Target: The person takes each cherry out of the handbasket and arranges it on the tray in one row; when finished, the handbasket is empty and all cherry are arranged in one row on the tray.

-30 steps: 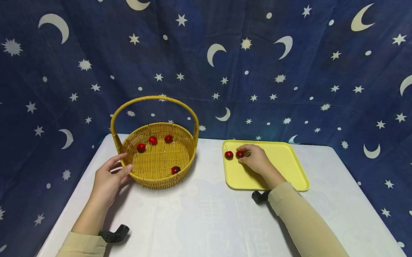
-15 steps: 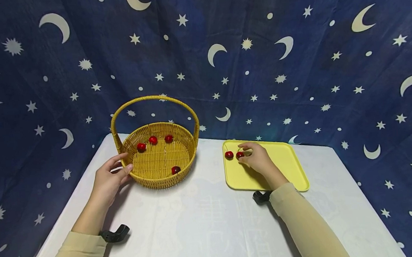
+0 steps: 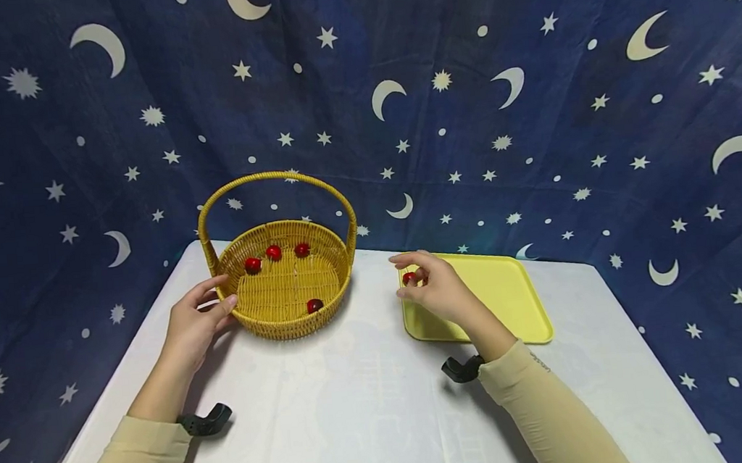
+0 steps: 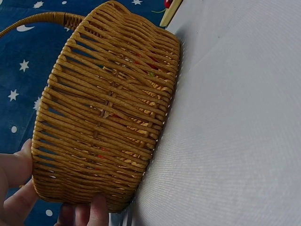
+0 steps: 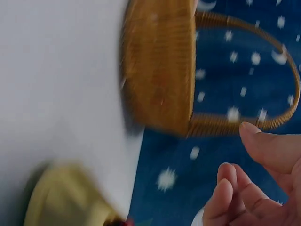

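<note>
A woven basket (image 3: 287,328) with a tall arched handle stands on the left of the table. My left hand (image 3: 189,333) holds its left rim, with fingertips (image 4: 98,209) against the outer wall. Several red cherries (image 3: 252,265) lie inside, three near the back and one near the front. My right hand (image 3: 440,293) hovers over the left part of a yellow tray (image 3: 507,293), thumb and fingers apart. Nothing shows between them in the right wrist view. A cherry (image 3: 408,277) on the tray shows past the fingers; the hand hides the spot beside it.
A white cloth (image 3: 359,407) covers the table. The dark blue curtain (image 3: 358,65) with moons and stars hangs right behind the basket and tray. The basket's handle (image 3: 273,175) rises high above its rim. A black wrist mount (image 3: 462,370) juts from the right sleeve.
My right hand has let go of the cherry it pinched on the tray, risen and moved left, with its fingers spread. The left hand and the basket have stayed in place.
</note>
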{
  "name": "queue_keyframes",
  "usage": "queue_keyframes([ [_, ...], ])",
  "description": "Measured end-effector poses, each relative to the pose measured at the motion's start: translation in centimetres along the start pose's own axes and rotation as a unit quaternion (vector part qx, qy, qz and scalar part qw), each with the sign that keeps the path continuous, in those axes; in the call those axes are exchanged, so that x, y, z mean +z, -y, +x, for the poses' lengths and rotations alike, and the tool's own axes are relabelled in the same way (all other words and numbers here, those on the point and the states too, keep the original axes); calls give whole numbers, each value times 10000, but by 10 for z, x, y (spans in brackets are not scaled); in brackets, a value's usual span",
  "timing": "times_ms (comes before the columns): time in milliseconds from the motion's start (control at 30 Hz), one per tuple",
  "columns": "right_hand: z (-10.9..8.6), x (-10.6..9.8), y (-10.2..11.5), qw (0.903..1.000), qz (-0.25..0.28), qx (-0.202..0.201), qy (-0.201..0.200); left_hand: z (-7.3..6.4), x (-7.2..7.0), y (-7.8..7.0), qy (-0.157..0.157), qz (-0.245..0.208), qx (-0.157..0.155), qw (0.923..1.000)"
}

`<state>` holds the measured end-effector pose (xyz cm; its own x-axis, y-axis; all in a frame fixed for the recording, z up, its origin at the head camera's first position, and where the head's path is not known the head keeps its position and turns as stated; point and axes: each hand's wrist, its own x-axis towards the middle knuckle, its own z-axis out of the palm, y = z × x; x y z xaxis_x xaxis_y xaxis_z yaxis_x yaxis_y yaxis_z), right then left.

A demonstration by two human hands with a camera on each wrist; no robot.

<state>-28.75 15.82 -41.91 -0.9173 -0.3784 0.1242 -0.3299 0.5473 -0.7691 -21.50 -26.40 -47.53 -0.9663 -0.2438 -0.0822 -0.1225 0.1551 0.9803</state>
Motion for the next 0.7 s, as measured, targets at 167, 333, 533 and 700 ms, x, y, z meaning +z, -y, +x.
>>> queue_keyframes([
  [167,10,29,32,9969,380,-492,476,2,-1,2,-3,1,-30,10000],
  [333,33,64,54,9882,630,-1030,937,3,-2,4,-20,41,-20,10000],
  [533,64,104,70,9813,219,-1118,1550,2,-2,3,-20,5,17,10000],
  [700,85,125,80,9658,-1128,-969,2126,1,-1,2,19,-2,44,10000],
])
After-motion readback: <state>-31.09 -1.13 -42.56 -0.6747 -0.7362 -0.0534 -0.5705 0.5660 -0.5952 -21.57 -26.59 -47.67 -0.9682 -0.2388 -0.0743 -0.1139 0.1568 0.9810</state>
